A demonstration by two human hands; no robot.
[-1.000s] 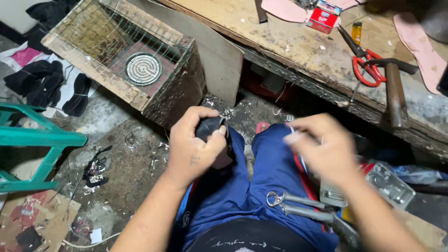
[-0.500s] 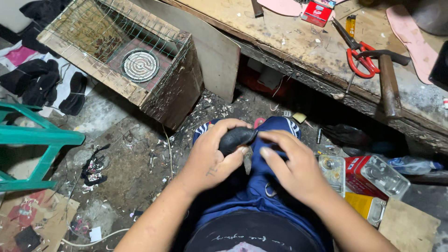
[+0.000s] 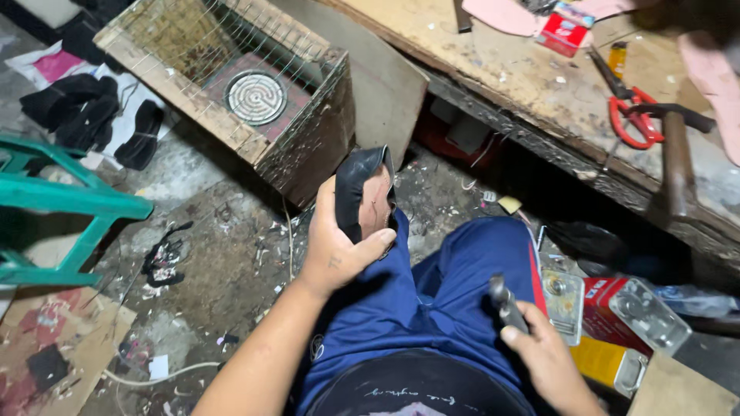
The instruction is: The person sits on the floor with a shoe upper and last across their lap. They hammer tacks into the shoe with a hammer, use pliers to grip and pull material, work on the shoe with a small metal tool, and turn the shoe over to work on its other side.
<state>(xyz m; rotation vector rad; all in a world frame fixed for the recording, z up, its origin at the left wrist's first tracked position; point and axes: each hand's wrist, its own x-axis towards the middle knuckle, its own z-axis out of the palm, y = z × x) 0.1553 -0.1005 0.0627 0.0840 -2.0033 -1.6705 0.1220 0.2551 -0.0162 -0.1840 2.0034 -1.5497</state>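
My left hand (image 3: 339,250) grips a black shoe (image 3: 362,192) and holds it upright above my left knee, its tan inside turned toward me. My right hand (image 3: 543,358) rests low by my right thigh and is closed on a dark metal tool (image 3: 505,302), likely pliers. I sit in blue trousers (image 3: 455,285) on a dirty floor.
A wooden box with a wire mesh top and a round electric coil (image 3: 254,96) stands ahead. A worn wooden bench (image 3: 524,77) at the right carries red-handled scissors (image 3: 632,115), a hammer (image 3: 678,158) and a small red box (image 3: 563,27). A green stool (image 3: 54,204) is at the left; tins (image 3: 617,308) lie by my right leg.
Both hands were together on the shoe over my lap. Now my left hand alone lifts the shoe upright, and my right hand has dropped to my right side holding a metal tool.
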